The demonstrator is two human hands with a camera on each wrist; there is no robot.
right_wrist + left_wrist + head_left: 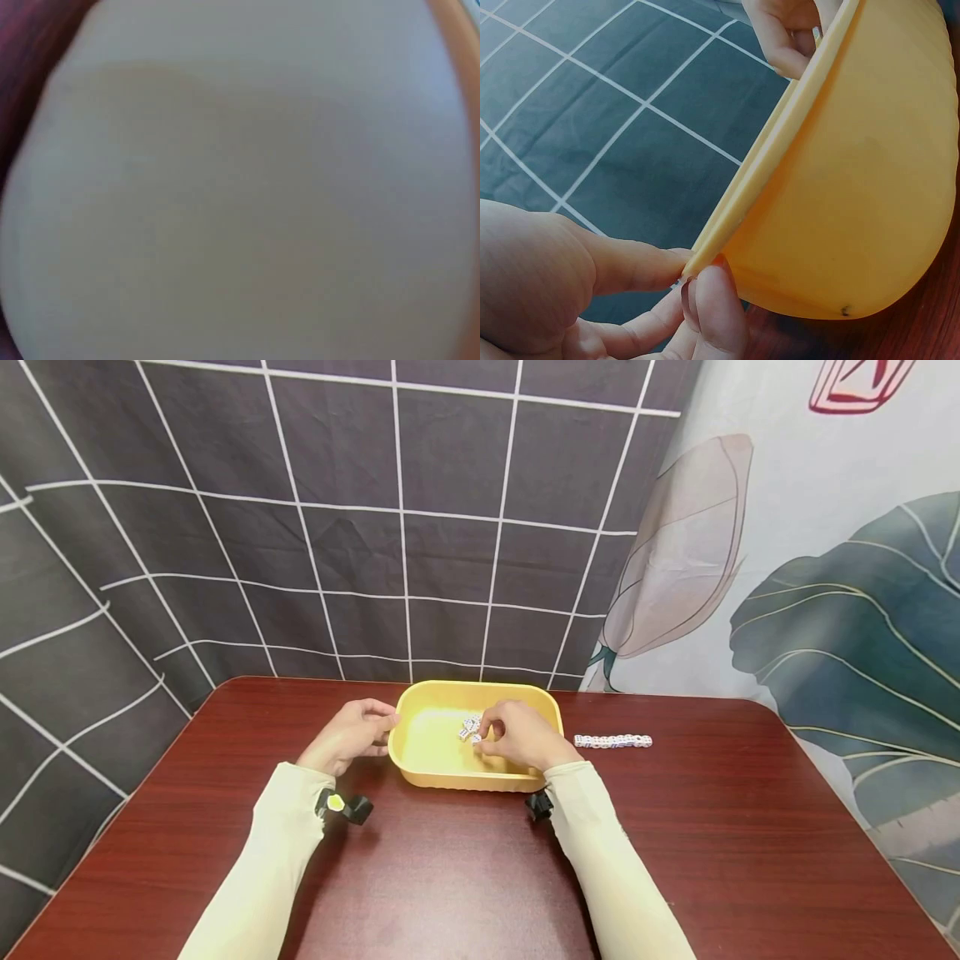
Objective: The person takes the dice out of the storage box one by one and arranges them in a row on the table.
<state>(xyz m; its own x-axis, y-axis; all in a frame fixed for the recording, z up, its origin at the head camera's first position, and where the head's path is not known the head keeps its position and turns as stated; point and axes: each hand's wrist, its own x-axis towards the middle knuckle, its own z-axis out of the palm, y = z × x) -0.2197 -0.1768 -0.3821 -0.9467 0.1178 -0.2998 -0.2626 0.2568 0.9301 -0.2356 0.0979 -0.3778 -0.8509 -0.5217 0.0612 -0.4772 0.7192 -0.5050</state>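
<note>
A yellow plastic basin (420,768) stands near the far edge of the table. My left hand (352,735) is at its left end; in the left wrist view the thumb and fingers (718,315) pinch the rim from both sides. Inside the basin lie several small white dice (470,725) with dark marks. Over them, my right hand (521,735) reaches in with bent fingers and pinches a die (476,739) at the fingertips. Pale blur, partly the basin's edge, fills the right wrist view, hiding that hand there.
Right of the basin, a straight row of white dice (612,741) lies on the reddish-brown table (465,877). A dark cloth with a white grid (450,560) hangs behind the table, and a leaf-patterned cloth (847,635) hangs at the right.
</note>
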